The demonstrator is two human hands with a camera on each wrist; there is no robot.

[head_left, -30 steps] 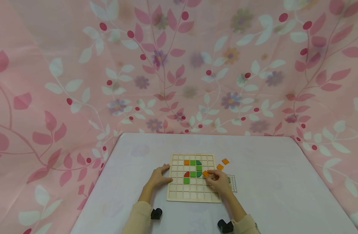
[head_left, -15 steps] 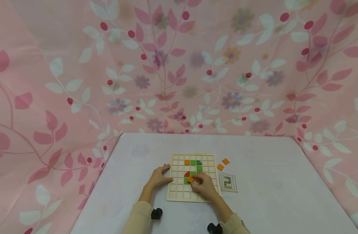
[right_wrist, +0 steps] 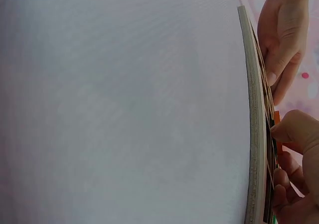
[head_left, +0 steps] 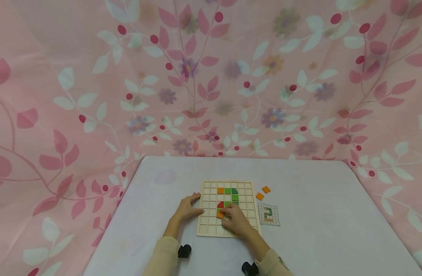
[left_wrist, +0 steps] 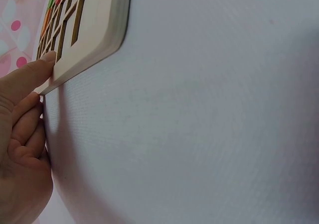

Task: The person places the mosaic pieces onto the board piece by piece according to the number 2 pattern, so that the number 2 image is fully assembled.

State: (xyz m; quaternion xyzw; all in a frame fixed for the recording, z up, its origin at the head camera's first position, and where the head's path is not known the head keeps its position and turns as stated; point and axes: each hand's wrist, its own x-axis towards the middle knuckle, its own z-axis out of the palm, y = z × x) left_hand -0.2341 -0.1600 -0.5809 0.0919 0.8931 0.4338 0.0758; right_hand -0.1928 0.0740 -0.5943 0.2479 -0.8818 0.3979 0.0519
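A pale wooden grid board (head_left: 211,232) lies on the table. Pinched between thumb and fingers of my right hand (head_left: 236,221) is an orange square tile (head_left: 220,216), tilted at the board just below the green and red pieces; in the right wrist view its orange edge (right_wrist: 277,118) shows by the thumb. My left hand (head_left: 186,209) touches the board's left edge, fingers spread, and its thumb (left_wrist: 37,72) rests on the rim. Set in the grid are an orange tile (head_left: 220,191), green squares (head_left: 227,191) and a red quarter-round piece (head_left: 220,205). My right hand hides some pieces.
Two loose orange tiles (head_left: 266,189) lie off the board's upper right corner. To the board's right is a gridded pattern card (head_left: 269,215) with a 2-like figure. A floral curtain (head_left: 211,96) stands behind the white table (head_left: 317,214).
My right hand has carried the orange tile leftward and down across the board, from its right side to below the red piece, uncovering the pattern card. The left hand has stayed put.
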